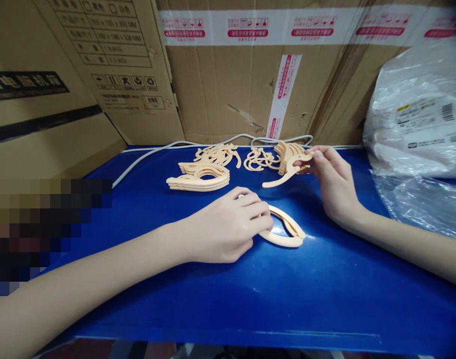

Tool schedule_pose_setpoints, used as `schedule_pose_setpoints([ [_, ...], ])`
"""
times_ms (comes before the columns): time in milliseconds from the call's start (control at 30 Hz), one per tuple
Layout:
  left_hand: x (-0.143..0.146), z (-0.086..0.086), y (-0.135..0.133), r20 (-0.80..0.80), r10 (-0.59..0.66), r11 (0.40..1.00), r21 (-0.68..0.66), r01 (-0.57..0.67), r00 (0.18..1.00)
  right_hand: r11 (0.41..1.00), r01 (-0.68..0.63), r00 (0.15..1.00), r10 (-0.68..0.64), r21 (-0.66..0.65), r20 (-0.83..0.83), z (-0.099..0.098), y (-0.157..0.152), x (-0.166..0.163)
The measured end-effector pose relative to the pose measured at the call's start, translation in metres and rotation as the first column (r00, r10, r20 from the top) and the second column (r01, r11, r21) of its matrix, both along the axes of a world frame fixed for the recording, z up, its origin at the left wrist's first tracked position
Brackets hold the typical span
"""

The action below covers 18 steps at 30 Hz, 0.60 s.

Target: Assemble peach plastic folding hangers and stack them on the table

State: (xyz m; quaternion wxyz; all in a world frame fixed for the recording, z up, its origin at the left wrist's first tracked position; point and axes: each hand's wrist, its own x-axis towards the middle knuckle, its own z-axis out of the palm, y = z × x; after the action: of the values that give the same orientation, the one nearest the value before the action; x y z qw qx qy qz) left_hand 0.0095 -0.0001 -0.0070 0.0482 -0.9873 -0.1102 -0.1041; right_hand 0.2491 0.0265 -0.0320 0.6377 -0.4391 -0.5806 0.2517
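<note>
Cream and folded, a hanger is gripped by the left hand over the blue bench, near mid-frame; right of centre, the right hand pinches a curved piece in its fingertips, beside stacked cream pieces.

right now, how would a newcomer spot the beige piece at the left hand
On the blue table, find the left hand near the middle. The beige looped piece pokes out to its right; of all the beige pieces, it lies nearest the table's front edge.
</note>
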Motion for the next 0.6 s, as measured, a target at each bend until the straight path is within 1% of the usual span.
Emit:
schedule_pose_setpoints([
  [67, -0.002, -0.001, 0.005, 0.015, 0.005, 1.0, 0.028, -0.006, 1.0, 0.999, 0.028, 0.998, -0.027, 0.021, -0.048, 0.0, 0.001, 0.002],
  [167, -0.004, -0.003, 0.011, 0.037, 0.006, 0.993, 0.115, -0.01, 0.999, 1.0, 0.011, 0.999, -0.01, 0.013, -0.036, 0.0, 0.0, 0.003],
  [267, -0.004, -0.005, 0.012, 0.054, 0.023, 0.98, 0.196, -0.033, 0.998, 0.998, -0.042, 0.999, 0.042, -0.05, 0.0, 0.002, -0.003, 0.0],
  [400, -0.002, -0.002, 0.007, 0.076, 0.069, 0.957, 0.277, -0.088, 0.995, 0.985, -0.117, 0.991, 0.123, -0.13, 0.043, 0.004, -0.008, -0.006],
  [467, -0.001, -0.001, 0.003, 0.088, 0.091, 0.948, 0.297, -0.114, 0.992, 0.982, -0.116, 0.981, 0.137, -0.152, 0.135, 0.005, -0.011, -0.009],
  [500, -0.001, 0.0, 0.001, 0.094, 0.109, 0.947, 0.293, -0.132, 0.99, 0.982, -0.113, 0.968, 0.143, -0.154, 0.207, 0.005, -0.014, -0.01],
  [567, -0.002, 0.001, -0.001, 0.106, 0.167, 0.954, 0.232, -0.188, 0.98, 0.983, -0.122, 0.908, 0.165, -0.135, 0.385, 0.007, -0.018, -0.011],
  [600, -0.002, 0.001, -0.002, 0.111, 0.207, 0.96, 0.168, -0.224, 0.972, 0.983, -0.134, 0.863, 0.179, -0.126, 0.473, 0.008, -0.02, -0.011],
])
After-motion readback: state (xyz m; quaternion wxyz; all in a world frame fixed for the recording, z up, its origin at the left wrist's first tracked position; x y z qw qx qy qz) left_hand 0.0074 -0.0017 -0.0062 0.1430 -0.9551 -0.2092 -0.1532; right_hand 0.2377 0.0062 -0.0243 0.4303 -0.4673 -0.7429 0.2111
